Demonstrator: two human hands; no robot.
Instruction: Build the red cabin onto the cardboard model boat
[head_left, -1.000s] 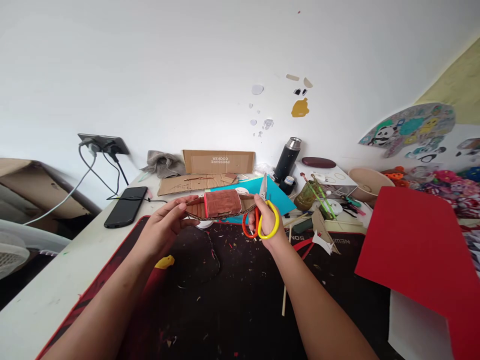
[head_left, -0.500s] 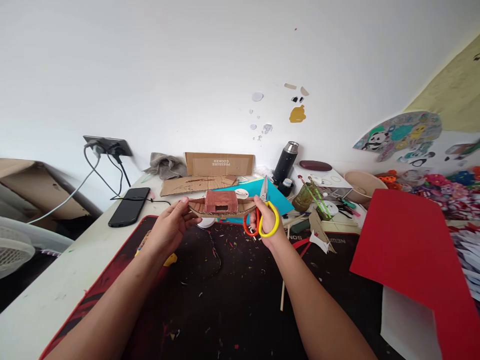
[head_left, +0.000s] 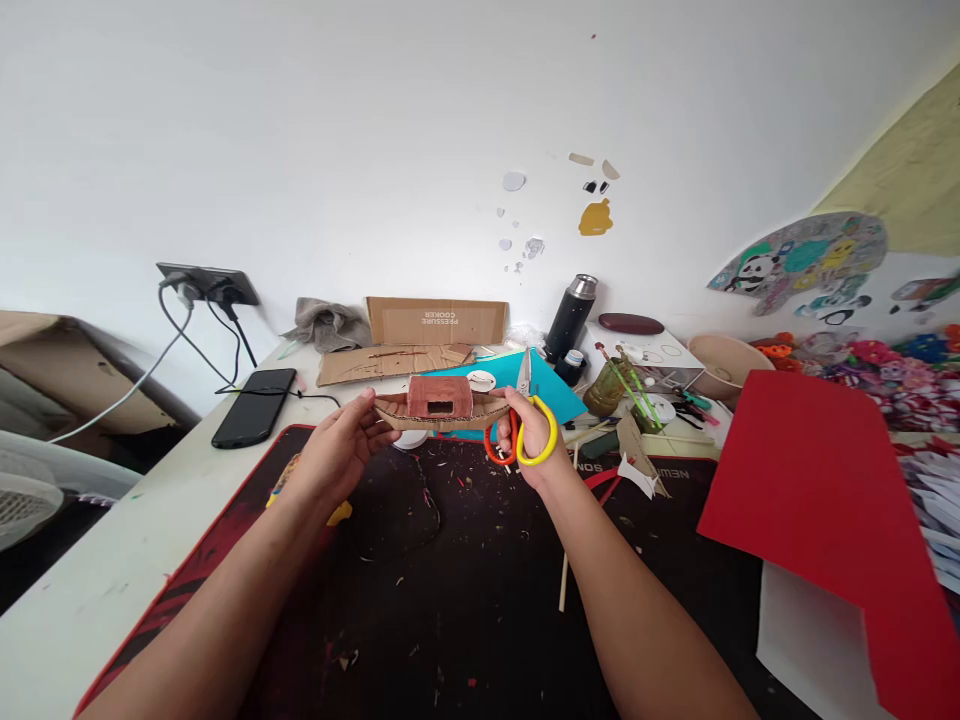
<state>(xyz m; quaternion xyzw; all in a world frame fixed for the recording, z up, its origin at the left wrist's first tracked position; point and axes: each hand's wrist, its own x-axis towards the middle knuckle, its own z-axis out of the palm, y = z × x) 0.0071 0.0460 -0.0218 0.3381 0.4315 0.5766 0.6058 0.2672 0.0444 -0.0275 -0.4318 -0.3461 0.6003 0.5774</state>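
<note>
A small cardboard boat (head_left: 440,405) with a reddish-brown cabin and a dark window opening is held level above the black mat (head_left: 465,600). Its left tip is between the thumb and fingers of my left hand (head_left: 343,445). At the other end, my right hand (head_left: 531,435) pinches the right tip. Scissors (head_left: 551,440) with one yellow and one red-orange handle loop also hang on my right hand, blades pointing up and away. Behind the boat lies a blue sheet (head_left: 559,395).
Cardboard pieces (head_left: 439,322) lean and lie at the back, beside a grey cloth (head_left: 328,325). A phone (head_left: 255,408) is at the left. A black flask (head_left: 571,318) and a jar of brushes (head_left: 604,390) stand back right. Red sheet (head_left: 810,490) at the right; thin stick (head_left: 564,585) on the mat.
The boat has tilted slightly, showing more of its inside and cabin window. Both hands still hold its ends. The whole view has shifted a little.
</note>
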